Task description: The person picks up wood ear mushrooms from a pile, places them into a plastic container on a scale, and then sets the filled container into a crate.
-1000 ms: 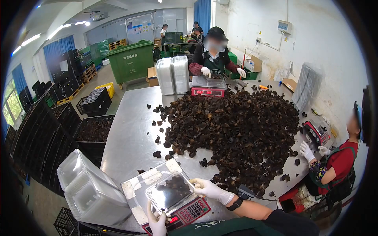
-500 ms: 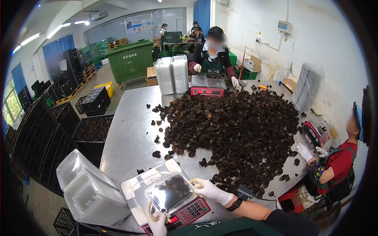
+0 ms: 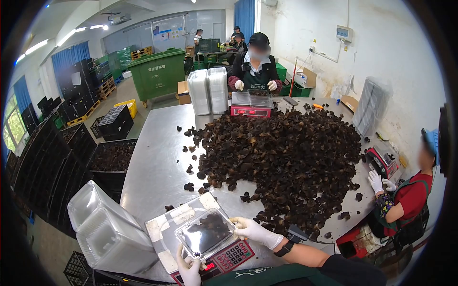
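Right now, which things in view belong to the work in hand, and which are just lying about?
In use:
clear tray of dark pieces, between left hand and right hand
red-fronted scale under it
dark pile
likely the nearby stacked trays

Apparently just lying about:
orange object
yellow crate
green bin

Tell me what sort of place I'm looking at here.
Probably a food packing room: a big pile of dark, fungus-like pieces covers much of the metal table, clear plastic trays stand stacked beside it, and gloved workers sit or stand at red digital scales.
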The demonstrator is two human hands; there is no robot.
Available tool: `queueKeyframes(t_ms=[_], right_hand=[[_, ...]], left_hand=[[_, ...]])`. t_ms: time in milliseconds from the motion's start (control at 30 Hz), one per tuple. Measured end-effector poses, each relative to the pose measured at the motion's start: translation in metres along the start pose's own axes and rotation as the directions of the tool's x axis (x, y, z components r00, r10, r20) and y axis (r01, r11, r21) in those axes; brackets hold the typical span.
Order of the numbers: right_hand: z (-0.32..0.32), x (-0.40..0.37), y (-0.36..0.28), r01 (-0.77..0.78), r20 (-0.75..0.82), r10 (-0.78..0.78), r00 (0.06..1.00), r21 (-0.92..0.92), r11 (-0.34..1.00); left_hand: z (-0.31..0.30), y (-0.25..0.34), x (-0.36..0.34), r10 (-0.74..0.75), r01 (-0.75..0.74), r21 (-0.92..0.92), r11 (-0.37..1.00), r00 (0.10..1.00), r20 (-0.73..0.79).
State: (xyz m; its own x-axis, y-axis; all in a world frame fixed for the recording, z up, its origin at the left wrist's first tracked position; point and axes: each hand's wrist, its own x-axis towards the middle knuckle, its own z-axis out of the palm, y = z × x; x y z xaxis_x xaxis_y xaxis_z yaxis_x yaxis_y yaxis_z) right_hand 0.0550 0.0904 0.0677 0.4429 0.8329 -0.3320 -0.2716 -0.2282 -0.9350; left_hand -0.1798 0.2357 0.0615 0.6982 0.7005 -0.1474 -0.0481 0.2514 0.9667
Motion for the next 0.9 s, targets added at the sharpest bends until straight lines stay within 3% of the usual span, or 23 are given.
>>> queueKeyframes(t_ms=[267,367,500,600,667,733,767,867,900], right_hand=[[0.001,0.0,0.001,-0.003,-0.03,0.002,1.0,-0.028,1.0],[-0.001,0.0,0.005,0.007,-0.08,-0.004,0.997,0.041,0.999],[-0.004,-0.005,0.012,0.024,-0.12,-0.01,0.993,0.117,0.993],[-0.008,-0.014,0.019,-0.036,-0.105,0.05,0.993,0.131,0.991],[-0.004,-0.025,0.018,-0.083,-0.103,0.095,0.99,0.12,0.989],[0.003,-0.036,0.022,-0.076,-0.155,0.095,0.983,0.122,0.99],[0.004,-0.04,0.024,-0.093,-0.151,0.112,0.982,0.126,0.988],[0.007,-0.047,0.03,-0.144,-0.042,0.148,0.988,0.082,0.986],[0.01,-0.049,0.031,-0.166,0.018,0.165,0.986,0.055,0.985]], left_hand=[[0.0,-0.002,-0.001,-0.047,0.047,-0.02,0.999,0.999,-0.003],[0.015,0.008,-0.009,0.013,-0.012,0.034,0.999,0.999,-0.034],[0.02,-0.008,-0.014,-0.065,0.064,-0.03,0.998,0.997,-0.031],[0.013,0.0,-0.021,-0.169,0.163,0.233,0.959,0.986,0.002],[0.009,-0.008,-0.017,-0.025,0.05,0.255,0.966,0.995,-0.1],[-0.002,0.005,-0.012,0.064,-0.032,0.275,0.961,0.992,-0.106],[0.003,0.013,-0.008,0.344,-0.248,0.454,0.856,0.928,-0.141],[0.02,0.05,0.002,0.594,-0.368,0.697,0.615,0.798,-0.103],[0.018,0.046,0.014,0.485,-0.306,0.636,0.708,0.866,-0.124]])
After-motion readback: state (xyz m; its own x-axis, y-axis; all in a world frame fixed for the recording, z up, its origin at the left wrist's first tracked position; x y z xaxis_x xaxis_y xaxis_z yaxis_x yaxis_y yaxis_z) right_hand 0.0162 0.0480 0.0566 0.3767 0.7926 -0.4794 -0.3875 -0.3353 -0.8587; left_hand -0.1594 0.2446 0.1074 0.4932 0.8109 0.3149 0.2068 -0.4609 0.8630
